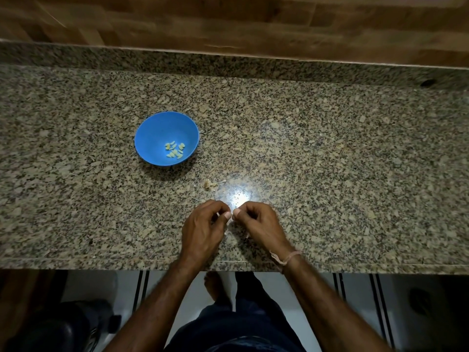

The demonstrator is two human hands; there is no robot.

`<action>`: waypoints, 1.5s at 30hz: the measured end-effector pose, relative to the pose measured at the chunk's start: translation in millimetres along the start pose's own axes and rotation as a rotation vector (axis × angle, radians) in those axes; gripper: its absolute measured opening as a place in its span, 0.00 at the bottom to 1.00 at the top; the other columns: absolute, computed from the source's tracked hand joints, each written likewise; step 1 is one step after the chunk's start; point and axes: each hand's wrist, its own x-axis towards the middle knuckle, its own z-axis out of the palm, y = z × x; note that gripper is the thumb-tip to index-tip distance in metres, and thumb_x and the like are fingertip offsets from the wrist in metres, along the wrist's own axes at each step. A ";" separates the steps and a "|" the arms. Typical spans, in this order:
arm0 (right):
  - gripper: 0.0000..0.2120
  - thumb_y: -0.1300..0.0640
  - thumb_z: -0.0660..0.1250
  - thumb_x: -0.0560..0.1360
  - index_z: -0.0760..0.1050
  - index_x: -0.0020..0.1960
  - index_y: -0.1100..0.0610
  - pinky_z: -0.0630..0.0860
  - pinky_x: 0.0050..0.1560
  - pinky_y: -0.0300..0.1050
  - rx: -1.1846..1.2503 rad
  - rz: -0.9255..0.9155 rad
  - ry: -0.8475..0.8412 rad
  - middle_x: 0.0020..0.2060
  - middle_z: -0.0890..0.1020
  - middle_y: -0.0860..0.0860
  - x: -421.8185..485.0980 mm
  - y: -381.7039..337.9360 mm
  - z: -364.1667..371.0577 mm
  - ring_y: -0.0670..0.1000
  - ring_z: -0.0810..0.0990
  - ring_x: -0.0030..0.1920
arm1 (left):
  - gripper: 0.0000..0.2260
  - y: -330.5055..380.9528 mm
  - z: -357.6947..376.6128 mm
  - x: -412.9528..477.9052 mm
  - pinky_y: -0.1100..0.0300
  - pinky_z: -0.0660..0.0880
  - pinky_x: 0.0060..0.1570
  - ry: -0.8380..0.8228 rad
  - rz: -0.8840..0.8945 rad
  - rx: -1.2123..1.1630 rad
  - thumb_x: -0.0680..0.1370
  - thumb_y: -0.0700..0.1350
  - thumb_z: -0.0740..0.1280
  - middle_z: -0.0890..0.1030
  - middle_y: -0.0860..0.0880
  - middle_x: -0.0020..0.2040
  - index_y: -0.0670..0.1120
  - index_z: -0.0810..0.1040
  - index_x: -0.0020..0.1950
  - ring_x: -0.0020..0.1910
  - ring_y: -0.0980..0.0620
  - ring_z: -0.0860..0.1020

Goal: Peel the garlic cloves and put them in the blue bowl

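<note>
On the speckled stone surface [330, 148] a blue bowl [152, 128] holds peeled garlic cloves [175, 149]. Peel scraps [210, 184] lie just beside it. Near the front edge the left grip [203, 224] and right grip [256, 222] meet, fingers curled, pinching a small pale bit [229, 220] between them.

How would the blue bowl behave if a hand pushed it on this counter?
The bowl looks like thin plastic and holds only a few cloves, so it is probably light. The counter is polished, so it would likely slide easily. Its sides narrow toward the base, so a push at the rim might tip it.
</note>
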 end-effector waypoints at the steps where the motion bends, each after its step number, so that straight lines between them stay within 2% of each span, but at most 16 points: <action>1: 0.11 0.54 0.71 0.81 0.82 0.43 0.59 0.79 0.43 0.44 0.036 0.038 -0.011 0.36 0.84 0.52 0.2 -0.9 0.6 0.48 0.82 0.38 | 0.08 0.6 -0.2 0.1 0.48 0.76 0.39 0.000 0.020 0.018 0.82 0.54 0.64 0.79 0.56 0.43 0.53 0.78 0.46 0.42 0.54 0.77; 5: 0.11 0.55 0.70 0.81 0.81 0.44 0.61 0.79 0.43 0.47 0.107 0.058 -0.045 0.36 0.84 0.51 -3.5 -3.7 2.6 0.48 0.82 0.38 | 0.07 0.4 -2.6 0.2 0.52 0.77 0.41 -0.028 -0.027 -0.050 0.81 0.51 0.66 0.80 0.55 0.42 0.52 0.79 0.45 0.42 0.52 0.79; 9: 0.09 0.56 0.70 0.81 0.78 0.43 0.55 0.77 0.40 0.50 -0.221 -0.281 0.045 0.36 0.81 0.51 -2.5 -0.6 3.6 0.54 0.80 0.39 | 0.09 6.8 -5.5 8.3 0.56 0.72 0.35 -0.216 -0.595 -0.680 0.83 0.43 0.66 0.80 0.46 0.37 0.39 0.80 0.47 0.38 0.44 0.74; 11: 0.09 0.56 0.70 0.81 0.78 0.42 0.55 0.76 0.39 0.50 -0.262 -0.290 0.040 0.36 0.81 0.51 -2.3 2.8 4.0 0.54 0.80 0.38 | 0.07 8.5 -6.3 8.4 0.60 0.67 0.31 -0.256 -0.689 -0.748 0.83 0.41 0.65 0.77 0.47 0.35 0.40 0.79 0.48 0.35 0.48 0.71; 15: 0.10 0.59 0.69 0.82 0.81 0.43 0.61 0.81 0.41 0.50 0.250 0.195 -0.110 0.35 0.83 0.55 -3.1 -7.7 3.8 0.56 0.81 0.36 | 0.07 -2.6 -3.5 0.0 0.57 0.71 0.38 -0.116 -0.071 -0.120 0.84 0.45 0.63 0.77 0.52 0.41 0.48 0.75 0.46 0.39 0.52 0.75; 18: 0.09 0.64 0.65 0.82 0.80 0.45 0.64 0.75 0.32 0.40 0.487 0.424 -0.140 0.32 0.79 0.54 -2.4 -10.8 6.0 0.50 0.76 0.31 | 0.07 -5.4 -2.0 2.8 0.59 0.69 0.38 -0.095 0.039 -0.005 0.83 0.44 0.63 0.76 0.53 0.42 0.48 0.75 0.46 0.40 0.54 0.74; 20: 0.09 0.62 0.66 0.82 0.79 0.44 0.63 0.77 0.37 0.41 0.305 0.213 -0.084 0.34 0.81 0.53 -3.6 -4.0 7.0 0.51 0.78 0.36 | 0.08 2.2 -1.2 4.7 0.58 0.69 0.36 -0.168 -0.232 -0.229 0.83 0.43 0.64 0.77 0.51 0.39 0.46 0.76 0.44 0.36 0.53 0.73; 23: 0.08 0.60 0.68 0.82 0.77 0.43 0.58 0.75 0.39 0.43 -0.321 -0.298 0.028 0.36 0.80 0.50 -2.1 5.5 5.3 0.50 0.78 0.38 | 0.10 11.0 0.1 11.0 0.60 0.65 0.29 -0.294 -0.904 -0.848 0.83 0.42 0.62 0.75 0.48 0.33 0.44 0.76 0.43 0.29 0.53 0.69; 25: 0.08 0.59 0.68 0.81 0.76 0.42 0.56 0.74 0.40 0.46 -0.399 -0.378 0.034 0.36 0.79 0.50 1.3 4.2 5.8 0.50 0.76 0.39 | 0.10 9.0 1.0 10.8 0.63 0.66 0.25 -0.318 -1.049 -1.047 0.84 0.42 0.62 0.75 0.50 0.32 0.44 0.76 0.44 0.28 0.55 0.70; 27: 0.09 0.58 0.70 0.81 0.78 0.42 0.56 0.77 0.43 0.49 -0.221 -0.233 -0.010 0.36 0.81 0.50 2.9 3.5 5.1 0.50 0.79 0.39 | 0.09 5.7 1.3 8.0 0.62 0.66 0.28 -0.312 -0.923 -1.006 0.85 0.42 0.62 0.75 0.49 0.34 0.43 0.77 0.47 0.30 0.55 0.70; 30: 0.08 0.56 0.70 0.81 0.82 0.45 0.58 0.82 0.53 0.62 0.106 -0.001 -0.081 0.41 0.85 0.58 2.9 5.3 1.9 0.63 0.84 0.46 | 0.09 4.4 1.5 3.6 0.60 0.63 0.32 -0.272 -0.619 -0.748 0.86 0.43 0.62 0.73 0.48 0.36 0.40 0.76 0.50 0.31 0.55 0.68; 35: 0.05 0.60 0.70 0.81 0.82 0.47 0.57 0.81 0.49 0.50 -0.044 -0.208 0.026 0.41 0.85 0.51 1.4 -0.9 4.4 0.52 0.83 0.45 | 0.08 9.8 -2.4 13.5 0.62 0.69 0.30 -0.276 -0.845 -1.117 0.84 0.40 0.60 0.75 0.49 0.36 0.44 0.76 0.47 0.33 0.55 0.73; 38: 0.05 0.60 0.70 0.80 0.81 0.45 0.56 0.78 0.42 0.46 -0.224 -0.316 0.085 0.39 0.83 0.49 4.7 -2.8 5.9 0.49 0.81 0.42 | 0.11 12.2 -1.7 13.9 0.61 0.69 0.30 -0.273 -0.865 -1.083 0.85 0.40 0.60 0.74 0.48 0.36 0.44 0.76 0.44 0.31 0.54 0.72; 40: 0.07 0.58 0.70 0.81 0.81 0.44 0.56 0.77 0.41 0.42 -0.220 -0.265 0.049 0.38 0.82 0.49 4.4 -5.0 6.1 0.48 0.81 0.39 | 0.11 12.5 -1.4 11.0 0.59 0.66 0.31 -0.230 -0.693 -0.848 0.86 0.41 0.60 0.71 0.49 0.35 0.45 0.74 0.44 0.31 0.54 0.69; 43: 0.09 0.59 0.69 0.83 0.81 0.45 0.59 0.79 0.41 0.40 0.155 0.023 -0.114 0.37 0.83 0.51 4.1 -14.2 1.3 0.48 0.82 0.38 | 0.09 8.5 -6.4 10.5 0.60 0.66 0.34 -0.179 -0.245 -0.307 0.86 0.43 0.61 0.72 0.53 0.37 0.46 0.72 0.46 0.34 0.54 0.68; 45: 0.09 0.62 0.67 0.83 0.81 0.46 0.61 0.78 0.39 0.37 0.337 0.146 -0.169 0.36 0.82 0.51 5.0 -17.3 -0.4 0.46 0.80 0.36 | 0.07 8.3 -10.3 13.6 0.64 0.68 0.36 -0.139 -0.149 -0.222 0.85 0.43 0.63 0.76 0.52 0.40 0.48 0.74 0.47 0.38 0.55 0.73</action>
